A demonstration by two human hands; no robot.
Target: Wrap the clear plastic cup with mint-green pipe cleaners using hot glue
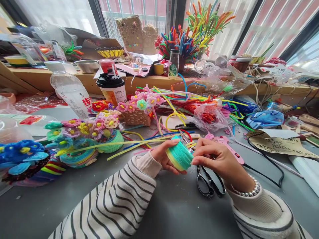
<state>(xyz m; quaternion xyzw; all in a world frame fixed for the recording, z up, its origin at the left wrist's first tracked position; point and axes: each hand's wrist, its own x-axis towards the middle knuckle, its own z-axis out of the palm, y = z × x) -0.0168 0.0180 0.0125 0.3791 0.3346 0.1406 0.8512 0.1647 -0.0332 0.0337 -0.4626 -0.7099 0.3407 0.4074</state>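
My left hand [165, 157] is closed around a small round pot [179, 154] wrapped in turquoise and yellow pipe cleaners, held tilted above the grey table. At the pot's right edge, my right hand [211, 156] pinches with thumb and forefinger; what lies between those fingertips is hidden. Black-handled scissors [206, 186] rest on the table just below the right hand. A yellow pipe cleaner [119, 145] stretches out leftward behind the left hand. Behind the right hand lies a pink glue gun [230, 149] with a black cord.
Finished pipe-cleaner flower pots [79, 152] line the left side. A plastic bottle [71, 89] and a paper cup [112, 88] stand behind them. Loose pipe cleaners [169, 103] pile up at the back, near a woven flower basket [136, 118]. Brown printed paper [281, 144] lies at the right.
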